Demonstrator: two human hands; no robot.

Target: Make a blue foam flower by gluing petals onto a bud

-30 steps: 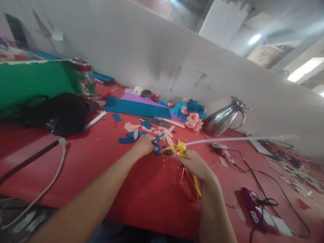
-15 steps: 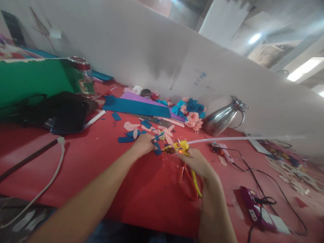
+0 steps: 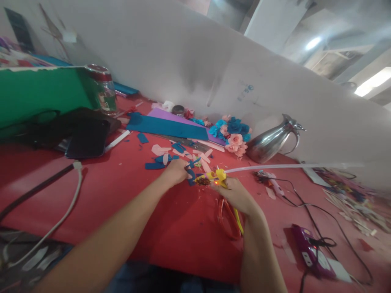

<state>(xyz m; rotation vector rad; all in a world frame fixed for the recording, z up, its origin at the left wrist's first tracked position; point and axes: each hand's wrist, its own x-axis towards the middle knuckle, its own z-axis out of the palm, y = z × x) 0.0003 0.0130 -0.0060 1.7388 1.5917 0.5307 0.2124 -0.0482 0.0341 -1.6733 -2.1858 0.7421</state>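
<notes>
My right hand is wrapped round a yellow hot glue gun with a long clear glue stick running out of its back to the right. Its nozzle end, crusted with brown residue, points left at a blue paper piece. My left hand pinches that blue piece, and its fingers are partly hidden. Under my right wrist lie pliers with red and yellow handles. Cut blue and pink paper pieces are scattered just beyond my left hand.
Paper flowers and a steel jug stand by the wall. Blue sheet lies at the back. A phone, a glass jar and cables are at left. A purple power strip and a pink glue gun lie right.
The view has shifted slightly. Both hands keep their grips, and the glue gun's nozzle stays close to the blue paper piece.
</notes>
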